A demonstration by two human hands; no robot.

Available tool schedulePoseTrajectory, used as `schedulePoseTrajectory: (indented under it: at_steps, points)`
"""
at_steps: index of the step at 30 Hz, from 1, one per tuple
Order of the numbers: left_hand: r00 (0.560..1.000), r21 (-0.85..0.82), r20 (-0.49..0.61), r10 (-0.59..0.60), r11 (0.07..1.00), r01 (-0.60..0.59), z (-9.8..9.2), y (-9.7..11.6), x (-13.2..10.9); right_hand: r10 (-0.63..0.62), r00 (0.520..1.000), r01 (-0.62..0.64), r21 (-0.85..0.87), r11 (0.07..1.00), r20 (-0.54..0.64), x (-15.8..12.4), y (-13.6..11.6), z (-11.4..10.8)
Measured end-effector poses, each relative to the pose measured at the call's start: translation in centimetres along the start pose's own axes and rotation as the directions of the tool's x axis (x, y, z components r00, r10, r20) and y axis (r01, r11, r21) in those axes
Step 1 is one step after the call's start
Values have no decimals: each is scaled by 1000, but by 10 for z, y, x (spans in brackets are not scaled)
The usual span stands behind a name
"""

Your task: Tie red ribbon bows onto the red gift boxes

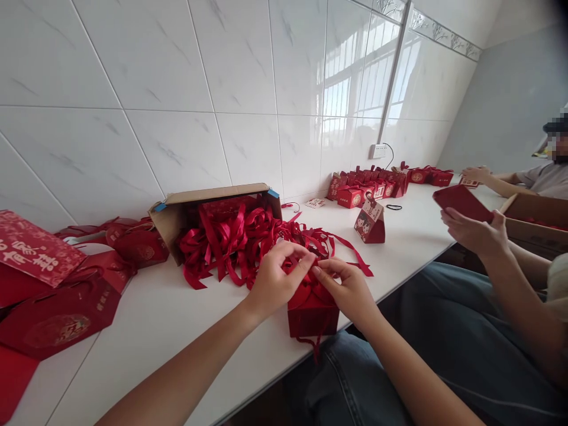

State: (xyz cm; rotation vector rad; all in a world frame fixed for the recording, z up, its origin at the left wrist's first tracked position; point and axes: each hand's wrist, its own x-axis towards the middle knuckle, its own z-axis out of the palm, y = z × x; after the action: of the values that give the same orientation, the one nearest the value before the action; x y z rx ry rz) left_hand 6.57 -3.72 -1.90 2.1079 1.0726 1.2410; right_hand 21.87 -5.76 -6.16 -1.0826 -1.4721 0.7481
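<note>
A small red box (pixel 313 319) stands near the front edge of the white table, with a red ribbon at its top and a loose end hanging below it. Above the box, my left hand (pixel 280 273) pinches the red ribbon between thumb and fingers. My right hand (pixel 345 285) meets it from the right, its fingertips also closed on the ribbon. Just behind my hands, a heap of red ribbons (pixel 235 236) spills out of a cardboard box (pixel 172 234) lying on its side.
Red gift boxes (pixel 66 319) are piled at the left. A triangular box (pixel 371 222) and rows of finished-looking boxes (pixel 368 188) stand toward the wall. At the right, a person's hands hold a red box (pixel 464 203); another person sits farther back.
</note>
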Motion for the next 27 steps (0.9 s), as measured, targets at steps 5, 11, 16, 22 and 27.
schedulePoseTrajectory:
  at_steps: [5, 11, 16, 22, 27]
  points:
    - [954, 12, 87, -287, 958, 287, -6, -35, -5, 7, 1000, -6, 16, 1000, -16, -2, 2, 5]
    - [758, 105, 399, -516, 847, 521, -13, -50, -11, 17, 1000, -17, 29, 999, 23, -6, -1, 5]
    - [902, 152, 338, -269, 961, 229, -33, -27, -4, 39, 998, -46, -125, 991, -54, 0, -7, 12]
    - [840, 465, 460, 288, 728, -504, -47, 2, 12, -102, 994, 110, -349, 930, 41, 6, -8, 16]
    - [817, 506, 403, 413, 643, -575, -26, -1, 29, -160, 981, 184, -265, 946, 110, 0, -9, 12]
